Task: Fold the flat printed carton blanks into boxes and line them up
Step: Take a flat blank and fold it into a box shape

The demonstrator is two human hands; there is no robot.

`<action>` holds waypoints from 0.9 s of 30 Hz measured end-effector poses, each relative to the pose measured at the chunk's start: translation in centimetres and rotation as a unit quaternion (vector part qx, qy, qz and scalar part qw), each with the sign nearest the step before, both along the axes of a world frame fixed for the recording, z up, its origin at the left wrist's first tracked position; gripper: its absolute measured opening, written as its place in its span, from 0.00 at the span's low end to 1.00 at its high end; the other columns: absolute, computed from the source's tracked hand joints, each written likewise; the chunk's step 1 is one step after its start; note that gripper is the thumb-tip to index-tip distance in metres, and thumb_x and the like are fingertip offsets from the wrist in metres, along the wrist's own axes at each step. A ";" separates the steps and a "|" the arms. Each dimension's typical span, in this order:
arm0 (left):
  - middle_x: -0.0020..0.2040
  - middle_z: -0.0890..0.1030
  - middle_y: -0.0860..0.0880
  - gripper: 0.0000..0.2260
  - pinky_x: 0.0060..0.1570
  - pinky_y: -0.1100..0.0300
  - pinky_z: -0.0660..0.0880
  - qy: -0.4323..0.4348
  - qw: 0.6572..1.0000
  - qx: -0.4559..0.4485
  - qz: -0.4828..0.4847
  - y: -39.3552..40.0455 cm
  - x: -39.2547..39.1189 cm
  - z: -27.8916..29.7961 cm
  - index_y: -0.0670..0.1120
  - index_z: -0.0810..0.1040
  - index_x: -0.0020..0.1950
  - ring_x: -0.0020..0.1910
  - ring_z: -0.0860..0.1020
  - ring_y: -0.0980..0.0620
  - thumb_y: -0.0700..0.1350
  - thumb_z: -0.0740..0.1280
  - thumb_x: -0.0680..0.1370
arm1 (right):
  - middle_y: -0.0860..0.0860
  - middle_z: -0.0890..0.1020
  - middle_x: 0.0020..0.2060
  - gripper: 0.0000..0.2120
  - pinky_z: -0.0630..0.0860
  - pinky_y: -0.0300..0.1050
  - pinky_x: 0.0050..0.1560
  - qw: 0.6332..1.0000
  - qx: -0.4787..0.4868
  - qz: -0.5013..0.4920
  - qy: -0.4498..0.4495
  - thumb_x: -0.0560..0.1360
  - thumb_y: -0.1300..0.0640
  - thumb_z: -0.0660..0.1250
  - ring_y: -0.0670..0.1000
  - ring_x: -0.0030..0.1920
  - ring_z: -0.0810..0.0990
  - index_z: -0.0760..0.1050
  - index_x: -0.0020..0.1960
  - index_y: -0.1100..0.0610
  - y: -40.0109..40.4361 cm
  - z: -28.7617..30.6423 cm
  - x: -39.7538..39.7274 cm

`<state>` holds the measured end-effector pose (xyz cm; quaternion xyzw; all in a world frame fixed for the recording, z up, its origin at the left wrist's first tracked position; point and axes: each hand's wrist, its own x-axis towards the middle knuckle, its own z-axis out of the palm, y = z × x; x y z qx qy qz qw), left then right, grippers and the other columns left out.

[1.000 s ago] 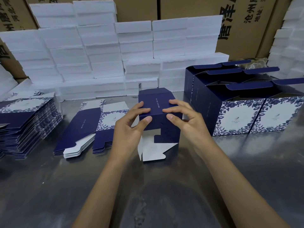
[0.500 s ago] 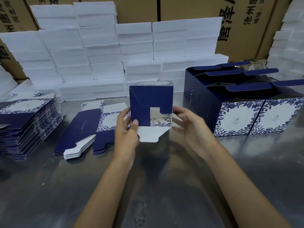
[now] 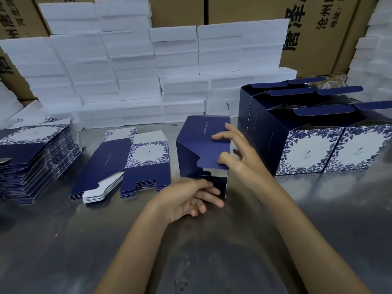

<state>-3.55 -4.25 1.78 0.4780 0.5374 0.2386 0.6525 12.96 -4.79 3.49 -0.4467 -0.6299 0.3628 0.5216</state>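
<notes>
A navy carton (image 3: 201, 145), half folded, stands on the steel table (image 3: 63, 240) at the centre, its open end toward me. My right hand (image 3: 239, 155) lies on its right side, straight fingers and thumb pressing a navy flap down over the opening. Palm up at the carton's lower edge, my left hand (image 3: 191, 198) reaches its fingertips into the gap under that flap. Flat printed blanks lie in piles: a tall one (image 3: 31, 158) at far left and two low ones (image 3: 110, 162) (image 3: 148, 160) beside the carton. Folded boxes (image 3: 307, 153) with blue floral fronts stand in rows at the right, top flaps up.
White foam boxes (image 3: 131, 71) are stacked along the back of the table and at the right edge (image 3: 373, 60). Brown shipping cartons (image 3: 318, 28) rise behind them. Bare steel lies in front of my hands.
The carton was lifted and tipped with its bottom flaps toward me, then set down. The white flap has gone inside; my right hand moved onto the navy flap and my left dropped below.
</notes>
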 end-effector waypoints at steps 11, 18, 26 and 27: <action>0.56 0.76 0.62 0.08 0.55 0.67 0.69 0.116 0.790 0.516 0.309 -0.4 -1.0 1.1 0.53 0.76 0.57 0.59 0.73 0.61 0.46 0.66 0.79 | 0.35 0.66 0.74 0.19 0.75 0.32 0.55 0.998 -0.018 0.026 0.046 0.74 0.67 0.64 0.27 0.54 0.76 0.79 0.59 0.49 0.0 -0.2 0.2; 0.71 0.72 0.60 0.17 0.77 0.53 0.59 0.137 0.800 0.567 0.141 0.1 -0.5 -0.3 0.53 0.77 0.67 0.77 0.58 0.62 0.46 0.71 0.79 | 0.37 0.66 0.75 0.17 0.79 0.37 0.52 0.996 -0.024 0.048 0.071 0.75 0.66 0.69 0.35 0.57 0.80 0.79 0.61 0.51 0.1 -0.3 0.4; 0.60 0.80 0.56 0.13 0.68 0.69 0.61 0.154 0.772 0.583 0.200 0.6 0.4 0.0 0.50 0.82 0.58 0.67 0.69 0.57 0.38 0.73 0.75 | 0.39 0.70 0.72 0.17 0.77 0.47 0.64 0.997 -0.006 -0.015 0.071 0.74 0.70 0.71 0.31 0.63 0.73 0.81 0.53 0.48 0.3 -0.3 -0.8; 0.59 0.80 0.56 0.12 0.67 0.70 0.61 0.156 0.768 0.587 0.202 0.6 0.4 0.1 0.50 0.83 0.57 0.66 0.69 0.57 0.38 0.74 0.75 | 0.39 0.70 0.72 0.17 0.75 0.50 0.67 0.997 -0.006 -0.021 0.069 0.74 0.69 0.71 0.34 0.65 0.73 0.81 0.52 0.47 0.3 -0.2 -0.9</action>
